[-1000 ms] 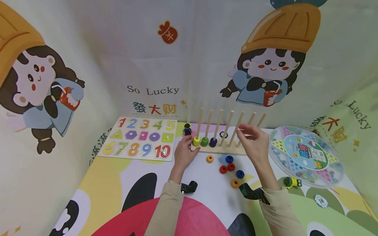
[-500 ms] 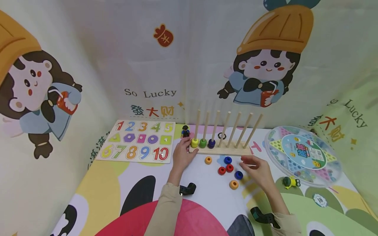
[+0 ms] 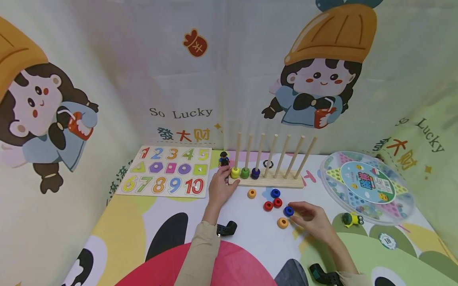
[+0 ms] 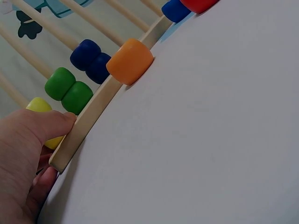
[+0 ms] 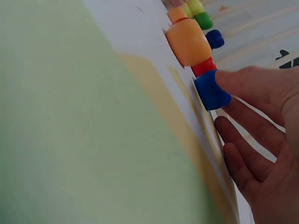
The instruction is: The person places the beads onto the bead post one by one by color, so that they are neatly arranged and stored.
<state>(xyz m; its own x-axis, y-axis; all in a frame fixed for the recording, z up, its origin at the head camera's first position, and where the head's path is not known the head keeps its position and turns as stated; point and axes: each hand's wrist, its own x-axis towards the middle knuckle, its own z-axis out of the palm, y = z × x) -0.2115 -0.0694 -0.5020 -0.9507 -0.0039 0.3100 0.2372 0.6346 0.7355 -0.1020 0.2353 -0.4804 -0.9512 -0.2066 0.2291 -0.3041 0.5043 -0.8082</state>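
My left hand (image 3: 220,192) grips the left end of a wooden peg rack (image 3: 272,182), thumb on the front of its base and fingers behind. Yellow beads (image 3: 235,172), green beads (image 4: 69,91) and dark blue beads (image 4: 90,61) sit on the three leftmost pegs; the pegs to their right are bare. My right hand (image 3: 315,222) has its thumb and index finger at either side of a loose blue bead (image 5: 212,90) on the table, pinching it. Beside it lie an orange bead (image 3: 282,223) and red beads (image 3: 277,202).
Another blue bead (image 3: 275,193) and an orange bead (image 3: 252,193) lie in front of the rack. A number puzzle board (image 3: 161,171) is at left, a small figure (image 3: 224,159) behind my left hand. At right are a round board game case (image 3: 368,186) and a yellow-green toy (image 3: 352,219).
My right hand has come down from beside the pegs toward the front, to the loose blue bead, and its fingers have closed about it. My left hand stays on the rack's end.
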